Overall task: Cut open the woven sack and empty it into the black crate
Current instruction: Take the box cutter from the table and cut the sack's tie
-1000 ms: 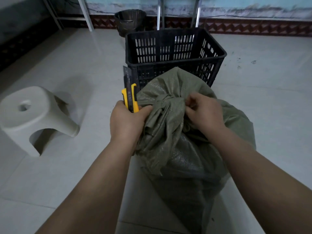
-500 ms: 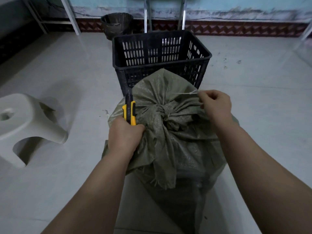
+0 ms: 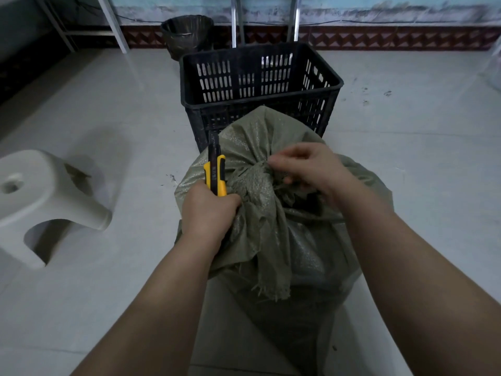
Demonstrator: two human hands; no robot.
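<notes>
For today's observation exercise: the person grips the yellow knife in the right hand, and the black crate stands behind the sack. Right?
No. The head view shows the left hand gripping the yellow knife; the black crate stands behind the sack.

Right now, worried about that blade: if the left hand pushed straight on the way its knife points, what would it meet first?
Likely the black crate, its near wall just past the knife in the left hand; depth is unclear.

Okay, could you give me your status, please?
Left hand grips utility knife; right hand pinches tied neck of woven sack. Sack unopened. Black crate behind.
</notes>
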